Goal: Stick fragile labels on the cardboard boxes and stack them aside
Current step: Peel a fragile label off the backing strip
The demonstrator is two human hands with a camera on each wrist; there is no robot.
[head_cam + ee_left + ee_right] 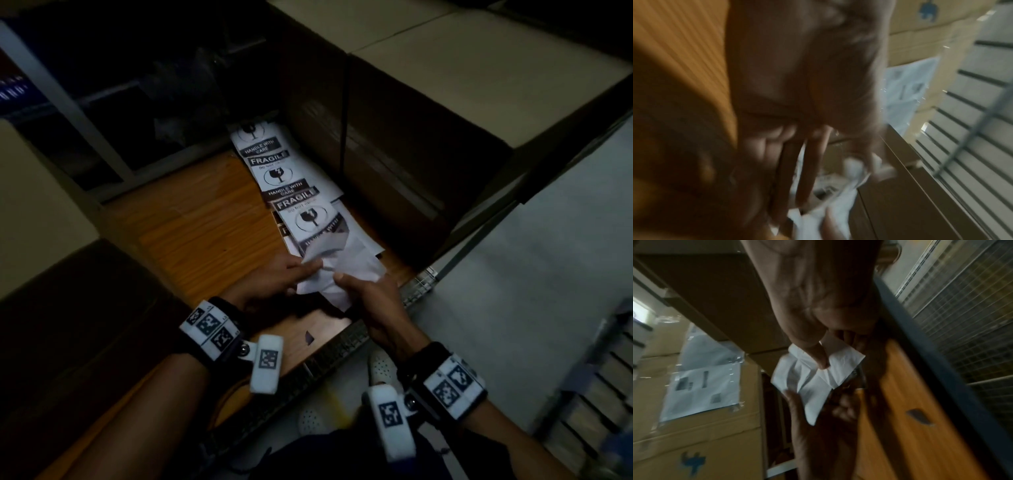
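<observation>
A long strip of black-and-white fragile labels (pixel 274 178) lies along the wooden table (pixel 205 222), against a large cardboard box (pixel 428 113). Its near end is lifted and crumpled into white backing paper (pixel 342 263). My left hand (pixel 308 274) pinches that end from the left and my right hand (pixel 346 281) pinches it from the right, thumbs on top. In the right wrist view my thumb presses the creased white paper (pixel 812 382), with the left hand (pixel 818 434) just below it. The left wrist view is blurred and shows fingers around the same paper (pixel 838 207).
Another cardboard box (pixel 30 212) stands at the left of the table. A small dark scrap (pixel 309 337) lies near the table's front edge. Grey floor (pixel 531 274) and a wire cage (pixel 599 377) are on the right. Stacked boxes carry a taped document (pixel 701 386).
</observation>
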